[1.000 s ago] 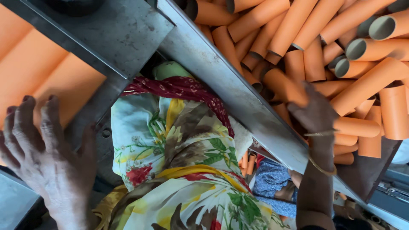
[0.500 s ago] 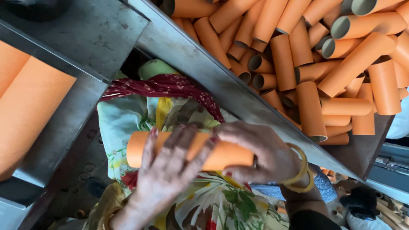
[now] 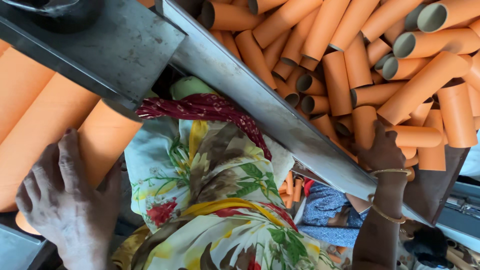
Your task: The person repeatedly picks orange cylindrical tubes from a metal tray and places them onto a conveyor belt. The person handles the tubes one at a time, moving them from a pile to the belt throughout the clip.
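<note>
My left hand is at the lower left, its fingers wrapped over the near end of a wide orange cardboard tube. That tube lies beside other orange tubes under a grey metal plate. My right hand, with thin bangles on the wrist, reaches over a slanted metal rail into a bin heaped with several orange tubes. Its fingers press down among the tubes by an upright one. Whether they grip a tube is hidden.
A floral cloth and a dark red patterned scarf cover my lap between the hands. Below the rail, blue patterned cloth and a few small orange tubes lie on the floor. A dark bin wall closes the right side.
Both hands held one orange tube over my lap half a second ago. Now my left hand has carried it left to the stack, and my right hand has gone back into the bin.
</note>
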